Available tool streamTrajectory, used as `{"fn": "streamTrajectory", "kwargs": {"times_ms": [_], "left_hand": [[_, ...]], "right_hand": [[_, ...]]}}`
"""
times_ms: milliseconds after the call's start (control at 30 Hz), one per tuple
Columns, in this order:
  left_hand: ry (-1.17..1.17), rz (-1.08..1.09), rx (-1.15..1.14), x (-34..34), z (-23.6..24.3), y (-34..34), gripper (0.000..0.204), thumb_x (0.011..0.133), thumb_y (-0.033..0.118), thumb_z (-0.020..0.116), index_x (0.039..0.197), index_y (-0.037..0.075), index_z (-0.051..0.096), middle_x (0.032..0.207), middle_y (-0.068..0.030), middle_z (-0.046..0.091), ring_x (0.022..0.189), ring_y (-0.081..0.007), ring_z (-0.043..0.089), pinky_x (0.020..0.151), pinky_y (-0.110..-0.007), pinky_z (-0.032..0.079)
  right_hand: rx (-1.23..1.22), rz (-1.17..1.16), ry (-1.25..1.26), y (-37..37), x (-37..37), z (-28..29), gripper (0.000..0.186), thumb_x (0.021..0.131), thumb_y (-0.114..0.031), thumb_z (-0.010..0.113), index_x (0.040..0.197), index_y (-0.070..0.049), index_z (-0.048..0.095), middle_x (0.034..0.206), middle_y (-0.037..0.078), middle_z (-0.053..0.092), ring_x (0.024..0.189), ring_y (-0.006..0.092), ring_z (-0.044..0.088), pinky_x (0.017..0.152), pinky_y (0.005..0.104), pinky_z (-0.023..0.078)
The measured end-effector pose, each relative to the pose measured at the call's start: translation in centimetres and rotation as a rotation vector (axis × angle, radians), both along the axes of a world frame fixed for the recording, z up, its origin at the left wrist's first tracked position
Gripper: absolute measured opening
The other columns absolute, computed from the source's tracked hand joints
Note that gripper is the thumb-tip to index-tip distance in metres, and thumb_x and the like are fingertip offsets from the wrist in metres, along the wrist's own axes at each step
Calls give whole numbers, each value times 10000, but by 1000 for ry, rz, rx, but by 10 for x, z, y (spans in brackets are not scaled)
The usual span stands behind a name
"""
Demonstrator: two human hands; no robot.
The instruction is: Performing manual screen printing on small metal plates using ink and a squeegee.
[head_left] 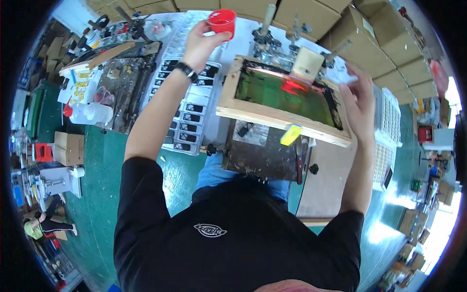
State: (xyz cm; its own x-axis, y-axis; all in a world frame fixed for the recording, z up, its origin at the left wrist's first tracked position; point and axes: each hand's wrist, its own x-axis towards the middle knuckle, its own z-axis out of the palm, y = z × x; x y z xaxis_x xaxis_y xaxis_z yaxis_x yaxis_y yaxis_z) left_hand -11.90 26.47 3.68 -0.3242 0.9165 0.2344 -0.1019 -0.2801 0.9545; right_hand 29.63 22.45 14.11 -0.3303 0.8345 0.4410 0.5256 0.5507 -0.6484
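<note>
My left hand (202,45) grips a small red cup (221,25) above a white tray of small black pieces (190,118). A wooden-framed screen (275,119) with green mesh lies in front of me. A pale block-like tool (307,63) stands on its far part, with bright red ink (291,85) at its base. My right hand (359,100) is at the screen's right end, fingers bent but apart, nothing visible in them. Under the screen is a dark stained board (258,158) with a yellow object (291,134) and a knife (299,165) at its right.
Bottles (92,113) and a cluttered workbench (124,97) are at the left. Cardboard boxes (389,44) stack at the back right, above trays of small pieces (386,126). Metal clamp posts (266,22) stand behind the screen. Another person (48,225) is at the far lower left.
</note>
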Motion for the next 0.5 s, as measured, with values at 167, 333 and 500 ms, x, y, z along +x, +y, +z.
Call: {"fn": "streamTrajectory", "kwargs": {"times_ms": [167,333,500], "left_hand": [[63,-39,-169,-6,-23,81,530,771,78,869,1253,-24,672,1148,-157,736,958,-235,734,857,-308,602],[409,-70,-325,7,-80,160,383,773,38,858,1140,-8,758,999,-117,786,911,-190,730,818,-297,594],[470,-60,-395,-13,-157,207,477,668,84,905,1127,29,788,986,-91,802,849,-218,715,835,-339,593]], "right_hand": [[-87,-68,246,-37,40,4,345,991,18,566,1322,-7,654,1197,105,636,964,178,599,870,285,470],[60,-181,139,-70,48,-4,285,1048,-58,448,1233,17,652,1189,126,637,1071,240,580,998,368,448],[27,-262,90,-76,33,-18,330,1073,-125,410,1246,13,654,1223,145,636,1104,266,573,1040,387,432]]}}
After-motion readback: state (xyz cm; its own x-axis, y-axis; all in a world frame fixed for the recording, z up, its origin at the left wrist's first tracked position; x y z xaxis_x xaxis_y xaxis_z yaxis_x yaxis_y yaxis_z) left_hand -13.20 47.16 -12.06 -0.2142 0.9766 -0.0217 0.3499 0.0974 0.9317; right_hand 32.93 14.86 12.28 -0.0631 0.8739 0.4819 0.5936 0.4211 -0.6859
